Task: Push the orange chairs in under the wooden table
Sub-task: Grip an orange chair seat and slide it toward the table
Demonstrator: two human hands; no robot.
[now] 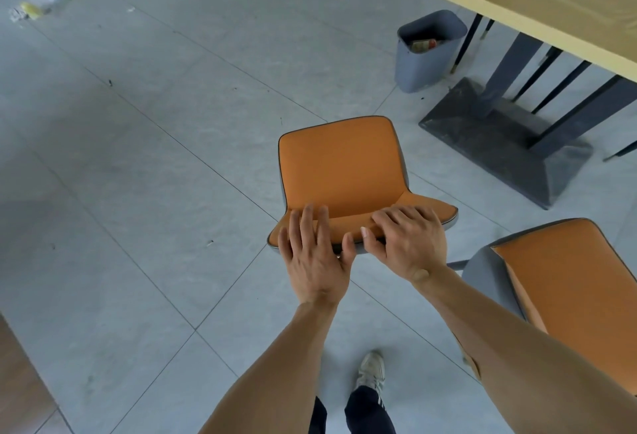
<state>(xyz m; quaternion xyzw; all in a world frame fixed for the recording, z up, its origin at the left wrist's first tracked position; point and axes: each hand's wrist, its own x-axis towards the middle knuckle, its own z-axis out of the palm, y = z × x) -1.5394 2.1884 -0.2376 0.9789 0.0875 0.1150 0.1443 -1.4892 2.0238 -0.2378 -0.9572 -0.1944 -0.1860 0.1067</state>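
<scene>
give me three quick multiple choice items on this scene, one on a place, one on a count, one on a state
1. Where does the grey bin stand?
A. on the table
B. on the floor beside the table's base
C. on a chair seat

2. How many orange chairs show?
A. one
B. two
C. four

3. What are the hands doing?
A. both hold the chair's backrest top
B. both hang free
C. one lifts the bin

Answers: 1 B, it sits on the tiles by the dark base of the wooden table. 2 B, the held chair and another chair at right. 3 A, left hand and right hand lie over its top edge.
</scene>
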